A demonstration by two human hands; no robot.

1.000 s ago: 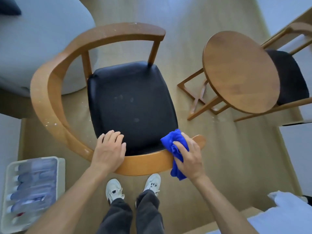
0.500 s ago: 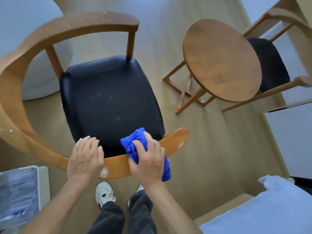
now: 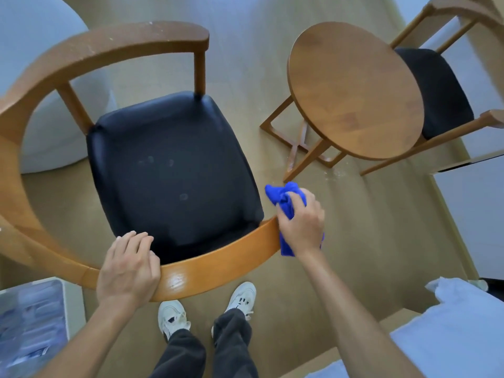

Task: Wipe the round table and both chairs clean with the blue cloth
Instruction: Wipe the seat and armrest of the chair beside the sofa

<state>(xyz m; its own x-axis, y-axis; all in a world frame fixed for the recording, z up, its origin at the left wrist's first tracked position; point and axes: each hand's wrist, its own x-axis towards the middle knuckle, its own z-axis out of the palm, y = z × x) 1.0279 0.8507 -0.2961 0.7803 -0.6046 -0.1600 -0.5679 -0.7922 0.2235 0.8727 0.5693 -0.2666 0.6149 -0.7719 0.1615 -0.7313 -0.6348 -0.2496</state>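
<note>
A pale wooden floor (image 3: 341, 241) is filling the frame, seen from above. At the bottom centre, two white sneakers (image 3: 174, 316) and dark trouser legs are showing. In the lower left corner a clear plastic bin (image 3: 32, 331) is sitting, its contents blurred; in the lower right a pale blue fabric surface (image 3: 450, 342) is showing.

Just above the shoes, the near chair (image 3: 218, 264) is presenting its curved wooden rail. The left hand (image 3: 128, 268) is resting on that rail at lower left of centre, fingers together and curling over its top edge toward the black seat (image 3: 174, 170). To the right of centre, the right hand (image 3: 301, 222) is gripping the blue cloth (image 3: 283, 200), fingers curled around it, and is pressing it over the rail's right end; the cloth is bunching above the knuckles and hanging below the palm. Faint smudges are showing on the seat, and pale specks are dotting the far arm of the rail at upper left.

Farther off, in the upper right, the round table (image 3: 354, 91) is standing apart from the near chair. Behind it, the second chair (image 3: 436, 91) is partly hiding, its dark seat showing past the tabletop's edge. A pale grey rounded object (image 3: 27, 50) is filling the upper left corner.
</note>
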